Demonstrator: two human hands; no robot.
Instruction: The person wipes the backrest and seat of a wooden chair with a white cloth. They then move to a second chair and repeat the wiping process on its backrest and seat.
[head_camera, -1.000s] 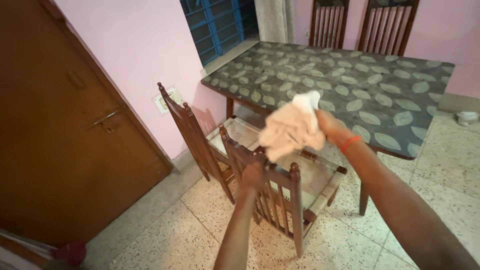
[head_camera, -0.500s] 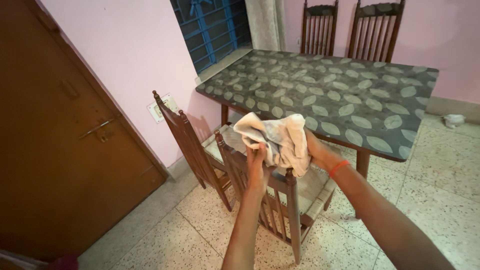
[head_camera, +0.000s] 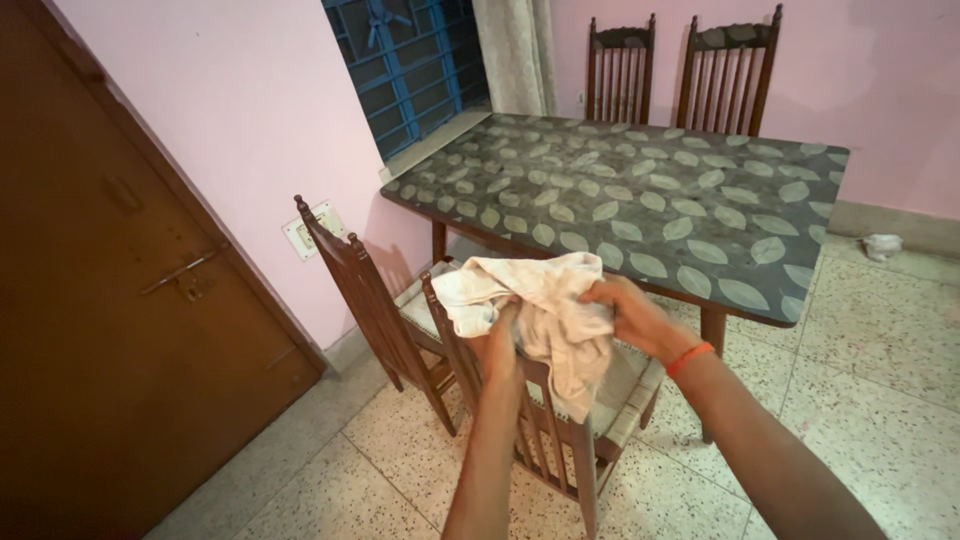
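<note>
Both my hands hold a crumpled off-white cloth (head_camera: 540, 300) in front of me, above the back of a wooden chair (head_camera: 560, 440). My left hand (head_camera: 497, 345) grips the cloth from below, at its left part. My right hand (head_camera: 630, 315) pinches its right edge; an orange band circles that wrist. The cloth hangs partly over the chair's top rail, and I cannot tell whether it touches the rail.
A second wooden chair (head_camera: 370, 300) stands left of the first, both drawn up to a dark table (head_camera: 640, 200) with a leaf pattern. Two more chairs (head_camera: 680, 70) stand at its far side. A brown door (head_camera: 110, 330) is at left, a barred window (head_camera: 410, 60) behind.
My left hand left the chair's top rail and took hold of the cloth. The cloth came down from above the table to just over the chair back, and the view moved closer.
</note>
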